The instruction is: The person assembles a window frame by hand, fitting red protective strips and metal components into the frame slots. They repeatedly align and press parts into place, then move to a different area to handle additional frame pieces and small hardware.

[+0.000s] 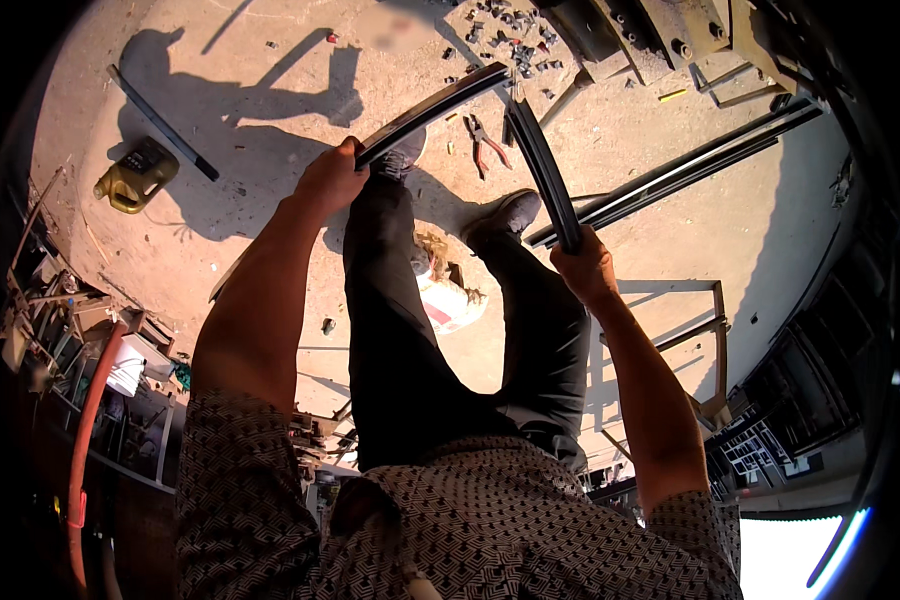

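Note:
My left hand [332, 176] grips the near end of a dark metal strip [440, 103] that runs up and to the right. A second dark strip [542, 165], slanting up to the left, is held at its near end by my right hand [585, 268]. The far ends of the two strips come close together near the top centre. Below them are my legs in dark trousers and my shoes [506, 214] on the concrete floor.
Red-handled pliers [485, 143] lie on the floor between the strips. Several small metal parts [515, 45] are scattered at the top. Long dark bars [690, 165] lie at right, a yellow tool [133, 176] at left, a metal frame [690, 330] at lower right.

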Demonstrator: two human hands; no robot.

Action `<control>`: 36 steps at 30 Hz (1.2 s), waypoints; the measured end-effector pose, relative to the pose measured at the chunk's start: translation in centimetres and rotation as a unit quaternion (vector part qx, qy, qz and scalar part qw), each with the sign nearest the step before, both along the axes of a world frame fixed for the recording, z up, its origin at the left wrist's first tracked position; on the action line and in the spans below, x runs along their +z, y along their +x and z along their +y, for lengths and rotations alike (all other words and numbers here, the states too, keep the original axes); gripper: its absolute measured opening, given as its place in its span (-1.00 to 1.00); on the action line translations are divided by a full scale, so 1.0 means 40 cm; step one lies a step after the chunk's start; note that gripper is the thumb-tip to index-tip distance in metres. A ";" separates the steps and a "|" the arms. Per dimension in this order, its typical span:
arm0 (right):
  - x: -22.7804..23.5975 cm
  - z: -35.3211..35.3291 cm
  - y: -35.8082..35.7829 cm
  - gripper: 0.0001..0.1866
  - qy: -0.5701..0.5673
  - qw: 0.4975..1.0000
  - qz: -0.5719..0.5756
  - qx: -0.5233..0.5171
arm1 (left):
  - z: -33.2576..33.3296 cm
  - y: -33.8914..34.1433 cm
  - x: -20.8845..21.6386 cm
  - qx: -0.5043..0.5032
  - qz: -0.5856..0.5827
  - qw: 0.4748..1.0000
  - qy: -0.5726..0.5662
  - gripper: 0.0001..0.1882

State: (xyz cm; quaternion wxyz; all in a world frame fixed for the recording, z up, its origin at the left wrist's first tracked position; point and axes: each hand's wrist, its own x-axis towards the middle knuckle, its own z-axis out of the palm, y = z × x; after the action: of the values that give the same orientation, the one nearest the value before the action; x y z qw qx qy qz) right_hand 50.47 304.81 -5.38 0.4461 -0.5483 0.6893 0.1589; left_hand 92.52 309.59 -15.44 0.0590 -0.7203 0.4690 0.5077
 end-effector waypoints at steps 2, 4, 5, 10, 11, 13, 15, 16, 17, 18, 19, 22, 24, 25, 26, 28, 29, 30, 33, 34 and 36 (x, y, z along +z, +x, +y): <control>-0.098 0.013 0.005 -0.71 0.018 1.000 -0.003 -0.017 | -0.015 0.014 -0.083 -0.002 -0.010 1.000 0.007 -0.64; -0.176 0.013 0.024 -0.69 0.037 0.999 -0.005 -0.019 | -0.035 0.028 -0.168 -0.007 -0.031 0.999 0.008 -0.62; -0.222 0.014 0.030 -0.68 0.040 0.999 -0.007 -0.011 | -0.050 0.036 -0.219 -0.016 -0.041 0.999 0.019 -0.62; -0.426 0.036 0.051 -0.67 0.022 1.000 -0.019 -0.001 | -0.067 0.067 -0.414 -0.043 -0.070 0.996 -0.027 -0.68; -0.467 0.039 0.054 -0.68 0.023 0.999 -0.039 -0.012 | -0.062 0.073 -0.445 -0.043 -0.077 0.995 -0.047 -0.68; -0.523 0.032 0.075 -0.70 0.027 0.998 -0.049 -0.014 | -0.054 0.088 -0.529 -0.054 -0.100 0.991 -0.075 -0.68; -0.590 0.050 0.077 -0.70 0.022 0.998 -0.050 -0.021 | -0.063 0.090 -0.571 -0.054 -0.103 0.990 -0.074 -0.68; -0.622 0.057 0.080 -0.70 0.021 0.998 -0.051 -0.026 | -0.059 0.094 -0.602 -0.054 -0.107 0.989 -0.087 -0.67; -0.650 0.056 0.088 -0.70 0.019 0.998 -0.052 -0.028 | -0.049 0.100 -0.636 -0.054 -0.111 0.987 -0.099 -0.67; -0.674 0.057 0.097 -0.70 0.010 0.998 -0.056 -0.027 | -0.041 0.104 -0.667 -0.054 -0.116 0.985 -0.112 -0.66; -0.696 0.054 0.108 -0.69 0.011 0.998 -0.058 -0.036 | -0.035 0.107 -0.699 -0.054 -0.120 0.983 -0.125 -0.65; -0.762 0.053 0.128 -0.68 0.011 0.997 -0.063 -0.052 | -0.022 0.108 -0.766 -0.071 -0.139 0.974 -0.164 -0.58; -0.816 0.068 0.124 -0.65 0.002 0.995 -0.076 -0.065 | -0.025 0.095 -0.799 -0.067 -0.165 0.973 -0.147 -0.52; -0.863 0.086 0.112 -0.59 -0.006 0.993 -0.090 -0.073 | -0.023 0.094 -0.824 -0.069 -0.173 0.971 -0.148 -0.52; -0.891 0.095 0.109 -0.52 -0.014 0.991 -0.102 -0.082 | -0.026 0.089 -0.837 -0.070 -0.179 0.970 -0.149 -0.51; -0.932 0.120 0.097 -0.45 -0.012 0.990 -0.109 -0.086 | -0.019 0.074 -0.852 -0.069 -0.192 0.967 -0.150 -0.50; -0.944 0.118 0.099 -0.41 -0.014 0.990 -0.115 -0.085 | -0.023 0.066 -0.848 -0.066 -0.202 0.965 -0.152 -0.49; -0.952 0.118 0.100 -0.40 -0.018 0.989 -0.121 -0.086 | -0.027 0.056 -0.842 -0.073 -0.213 0.965 -0.132 -0.47; -0.955 0.113 0.119 -0.57 -0.045 0.983 -0.145 -0.100 | -0.048 0.039 -0.818 -0.096 -0.243 0.963 -0.068 -0.35; -0.970 0.116 0.117 -0.64 -0.027 0.979 -0.171 -0.112 | -0.053 0.035 -0.805 -0.100 -0.254 0.961 -0.054 -0.33; -0.981 0.110 0.136 -0.77 0.009 0.965 -0.222 -0.140 | -0.084 0.010 -0.760 -0.114 -0.274 0.955 -0.028 -0.29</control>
State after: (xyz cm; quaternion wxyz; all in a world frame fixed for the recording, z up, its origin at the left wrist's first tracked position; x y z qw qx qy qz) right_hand 55.91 309.22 -44.62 0.6105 -0.4640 0.6414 -0.0248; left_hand 92.90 306.25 -45.85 0.2227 -0.7746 0.5278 0.2679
